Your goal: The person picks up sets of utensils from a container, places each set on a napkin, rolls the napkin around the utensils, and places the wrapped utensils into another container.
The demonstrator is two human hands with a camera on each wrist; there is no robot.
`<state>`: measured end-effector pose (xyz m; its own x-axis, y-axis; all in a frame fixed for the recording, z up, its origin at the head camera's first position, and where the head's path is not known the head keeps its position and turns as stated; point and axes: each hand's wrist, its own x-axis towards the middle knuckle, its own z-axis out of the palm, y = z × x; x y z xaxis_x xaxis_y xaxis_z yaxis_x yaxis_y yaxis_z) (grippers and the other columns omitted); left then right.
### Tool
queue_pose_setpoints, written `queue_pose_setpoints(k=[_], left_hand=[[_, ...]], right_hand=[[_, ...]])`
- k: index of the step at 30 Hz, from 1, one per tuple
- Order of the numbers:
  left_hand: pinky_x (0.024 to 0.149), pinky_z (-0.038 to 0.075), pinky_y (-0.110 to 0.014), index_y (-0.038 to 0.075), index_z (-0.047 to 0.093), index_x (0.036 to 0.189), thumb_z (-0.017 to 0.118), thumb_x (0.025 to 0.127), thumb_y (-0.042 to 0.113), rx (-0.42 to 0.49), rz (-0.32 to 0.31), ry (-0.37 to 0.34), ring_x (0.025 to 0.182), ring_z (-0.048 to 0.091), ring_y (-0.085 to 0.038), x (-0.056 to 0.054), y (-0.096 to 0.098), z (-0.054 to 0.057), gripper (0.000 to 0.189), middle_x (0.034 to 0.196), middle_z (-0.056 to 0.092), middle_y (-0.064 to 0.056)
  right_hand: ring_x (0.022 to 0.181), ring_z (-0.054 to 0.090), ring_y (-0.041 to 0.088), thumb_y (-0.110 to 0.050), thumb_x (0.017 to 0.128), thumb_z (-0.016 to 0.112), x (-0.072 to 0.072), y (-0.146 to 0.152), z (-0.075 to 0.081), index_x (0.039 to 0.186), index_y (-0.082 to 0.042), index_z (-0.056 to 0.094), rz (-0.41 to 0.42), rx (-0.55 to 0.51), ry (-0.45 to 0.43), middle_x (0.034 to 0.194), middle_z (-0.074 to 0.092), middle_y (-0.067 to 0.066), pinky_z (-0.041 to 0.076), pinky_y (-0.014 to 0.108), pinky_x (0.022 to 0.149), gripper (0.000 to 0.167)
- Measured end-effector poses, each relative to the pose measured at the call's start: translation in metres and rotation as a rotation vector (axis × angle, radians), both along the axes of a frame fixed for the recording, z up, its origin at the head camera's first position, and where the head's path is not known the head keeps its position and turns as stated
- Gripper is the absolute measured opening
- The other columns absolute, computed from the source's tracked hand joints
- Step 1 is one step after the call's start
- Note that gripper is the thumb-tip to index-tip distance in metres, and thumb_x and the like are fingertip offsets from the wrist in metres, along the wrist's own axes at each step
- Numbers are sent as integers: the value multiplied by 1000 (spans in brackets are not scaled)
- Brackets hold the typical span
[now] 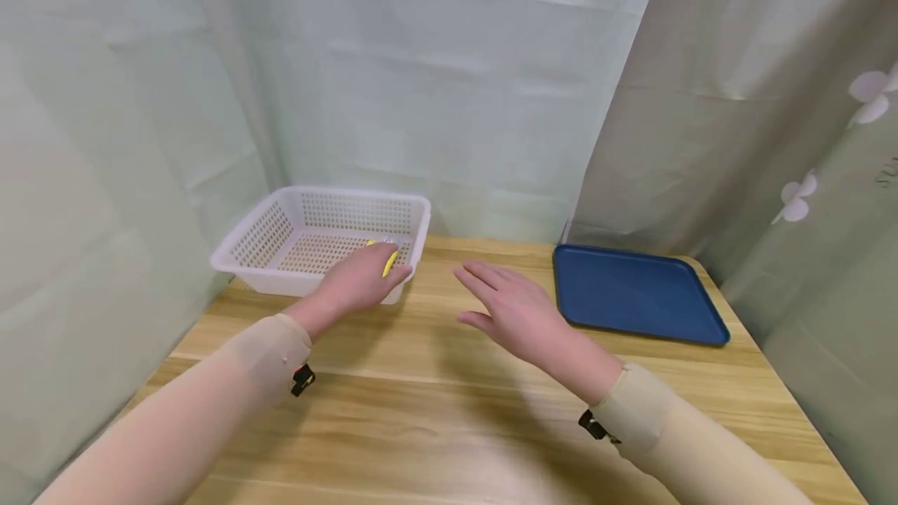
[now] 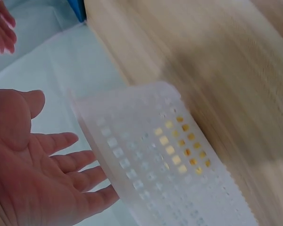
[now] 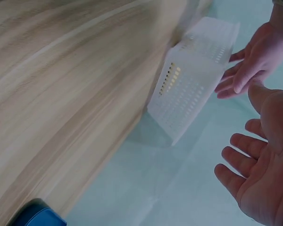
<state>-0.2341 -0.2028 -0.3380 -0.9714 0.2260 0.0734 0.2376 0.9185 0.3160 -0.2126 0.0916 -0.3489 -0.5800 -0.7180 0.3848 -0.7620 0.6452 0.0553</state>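
In the head view my left hand (image 1: 360, 277) is over the near right part of a white plastic basket (image 1: 270, 280). Its fingers spread loosely with nothing between them, as the left wrist view shows, and the fingertips (image 2: 101, 200) come right up to the basket's rim. Inside the basket lies a yellow item (image 1: 390, 263), partly covered by that hand and seen as yellow patches through the wall holes; its kind is hidden. My right hand (image 1: 515, 310) hovers over the table between basket and tray, empty, its fingers nearly straight and thumb apart.
A blue rectangular tray (image 1: 634, 294) lies at the right back of the wooden table (image 1: 393, 411). Pale curtains (image 1: 449, 100) hang behind the table and along both sides, close to the basket and the tray.
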Motion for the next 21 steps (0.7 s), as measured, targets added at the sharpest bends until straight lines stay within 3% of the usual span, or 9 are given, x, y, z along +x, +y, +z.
queue_pose_setpoints(k=[6,14,21], left_hand=[[121,39,-64,-3,51,159,58,114,43,-36,-26,101,150,49,-48,4,8,-6,65,160,53,-28],[111,48,-67,-1,55,156,63,112,43,-68,-63,217,147,53,-45,20,21,-6,62,157,58,-25],[117,44,-65,-1,54,158,63,112,46,-42,-96,229,151,49,-45,34,39,-8,66,162,53,-25]], right_hand=[[142,62,32,-46,104,77,6,9,0,162,-10,56,-18,-23,12,160,59,13,51,48,114,71],[138,65,32,-49,101,80,10,21,-1,160,-12,60,-51,-57,55,159,61,11,59,49,103,72],[144,60,32,-50,102,78,14,34,-5,162,-12,56,-91,-57,16,162,58,11,54,52,110,75]])
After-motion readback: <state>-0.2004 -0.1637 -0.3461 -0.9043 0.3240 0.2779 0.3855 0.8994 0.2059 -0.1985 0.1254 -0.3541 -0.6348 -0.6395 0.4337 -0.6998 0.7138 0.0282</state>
